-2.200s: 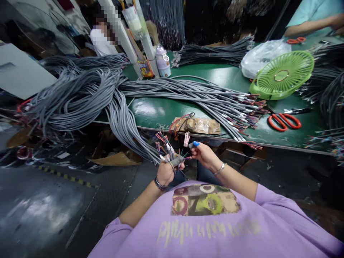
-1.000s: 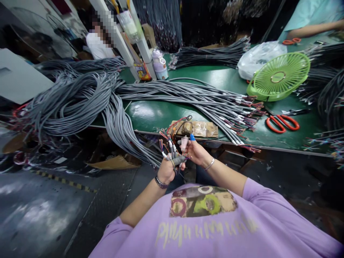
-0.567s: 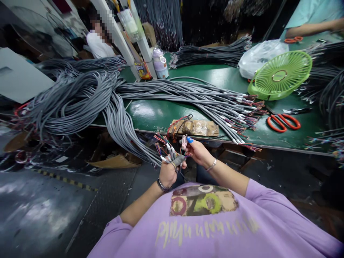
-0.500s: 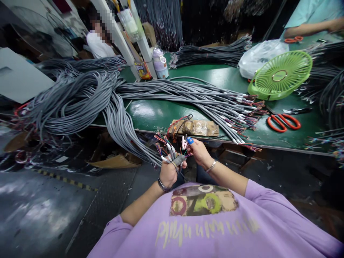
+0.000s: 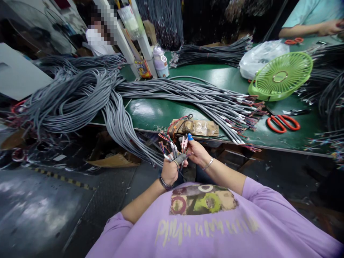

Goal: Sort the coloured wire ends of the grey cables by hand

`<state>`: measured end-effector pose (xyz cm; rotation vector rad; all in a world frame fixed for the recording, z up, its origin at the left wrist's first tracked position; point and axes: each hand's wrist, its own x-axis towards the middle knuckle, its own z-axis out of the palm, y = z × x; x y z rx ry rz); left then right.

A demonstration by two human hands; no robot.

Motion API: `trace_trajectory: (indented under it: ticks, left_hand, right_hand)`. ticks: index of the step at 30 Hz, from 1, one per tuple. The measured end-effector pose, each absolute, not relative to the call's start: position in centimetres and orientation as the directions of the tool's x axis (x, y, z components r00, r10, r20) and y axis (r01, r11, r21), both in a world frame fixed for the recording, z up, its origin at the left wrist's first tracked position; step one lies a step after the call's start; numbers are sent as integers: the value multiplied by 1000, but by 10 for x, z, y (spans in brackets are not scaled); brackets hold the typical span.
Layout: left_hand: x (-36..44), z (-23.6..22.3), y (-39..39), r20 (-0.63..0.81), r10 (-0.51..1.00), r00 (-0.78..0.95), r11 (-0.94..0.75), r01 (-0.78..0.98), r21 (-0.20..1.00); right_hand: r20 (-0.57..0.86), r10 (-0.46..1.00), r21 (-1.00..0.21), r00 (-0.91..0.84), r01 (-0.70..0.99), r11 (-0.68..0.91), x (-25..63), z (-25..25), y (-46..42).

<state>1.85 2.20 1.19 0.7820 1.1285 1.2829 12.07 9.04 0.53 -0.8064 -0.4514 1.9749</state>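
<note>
My left hand is closed round a bunch of grey cables, held just past the table's front edge. Their stripped ends fan upward, with thin coloured wires and white sleeves. A grey wrapping or finger cover shows on that hand. My right hand, a blue cover on its thumb, pinches close beside the cable ends. A small pink-and-white piece shows at its fingertips; its kind is too small to make out. More grey cables run from the left towards my left hand.
On the green table lie a taped wooden block, loose grey cables, orange-handled scissors, a green fan and a plastic bag. A bottle stands behind. A co-worker's arm reaches in at the upper right.
My right hand has tipped slightly, its thumb now higher and closer to the pink-and-white piece. My left hand has shifted a little right. The co-worker's hand at the upper right has moved left.
</note>
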Motion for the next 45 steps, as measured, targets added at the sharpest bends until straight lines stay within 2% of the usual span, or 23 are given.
trace_trajectory:
  ticks: [5, 9, 16, 23, 28, 32, 35, 39, 41, 45]
  left_hand:
    - [19, 16, 19, -216, 971, -100, 174, -324, 930]
    - [15, 15, 13, -167, 981, -99, 128, -313, 941]
    - [14, 12, 11, -76, 972, -223, 4, -307, 952]
    - [20, 12, 17, -117, 963, -244, 40, -301, 953]
    - [20, 9, 18, -135, 966, -219, 71, -275, 959]
    - [20, 9, 19, -134, 967, -215, 70, -278, 958]
    - [18, 9, 17, -125, 969, -214, 61, -281, 958]
    - [16, 7, 11, -114, 977, -183, 61, -271, 961]
    - [14, 4, 8, -115, 982, -149, 73, -256, 964]
    - [12, 2, 4, -135, 989, -62, 121, -190, 974]
  right_hand:
    - [-355, 815, -554, -458, -598, -578, 128, 5, 86]
    - [-325, 779, -539, -537, -571, -619, 133, 4, 86]
    - [-283, 822, -584, -495, -590, -557, 134, 3, 86]
    - [-331, 790, -501, -516, -613, -611, 132, 5, 86]
    - [-353, 821, -516, -449, -638, -571, 126, 3, 88]
    - [-342, 818, -531, -463, -622, -575, 128, 0, 85]
    - [-352, 771, -539, -531, -558, -631, 136, -3, 82]
    - [-401, 648, -631, -647, -317, -708, 151, -3, 82]
    - [-391, 623, -707, -678, -213, -675, 157, 0, 83]
    - [-341, 662, -834, -668, -111, -541, 160, 8, 82]
